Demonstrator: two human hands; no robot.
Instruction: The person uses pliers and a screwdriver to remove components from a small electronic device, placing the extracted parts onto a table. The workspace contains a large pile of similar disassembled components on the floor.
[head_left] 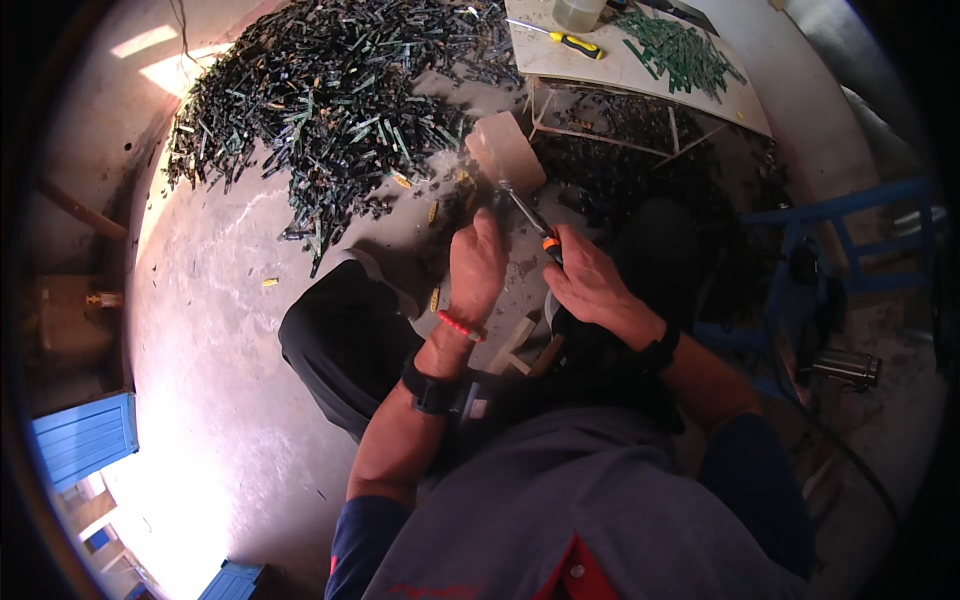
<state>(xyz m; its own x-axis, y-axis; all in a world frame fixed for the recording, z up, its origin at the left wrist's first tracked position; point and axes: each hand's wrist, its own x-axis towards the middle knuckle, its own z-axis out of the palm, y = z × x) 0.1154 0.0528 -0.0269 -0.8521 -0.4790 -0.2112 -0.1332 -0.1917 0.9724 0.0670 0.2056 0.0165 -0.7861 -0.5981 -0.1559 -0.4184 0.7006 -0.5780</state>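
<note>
My right hand (585,275) is wrapped round a hand tool (530,215) with a black and orange handle and a metal shaft. The tool's far end is blurred and lies over the near edge of a pinkish, brick-like block (508,150); I cannot tell whether they touch. Close by on the left, my left hand (478,262) is closed, its fingers pointing toward the block. Whatever those fingers hold, if anything, is hidden. Small dark and yellow bits (465,180) lie on the floor beside the block.
A big heap of dark green and black strips (340,90) covers the floor ahead. On a low table (640,85) at far right are green strips (680,52), a yellow-black screwdriver (575,45) and a container (578,12). A blue frame (850,225) stands at right.
</note>
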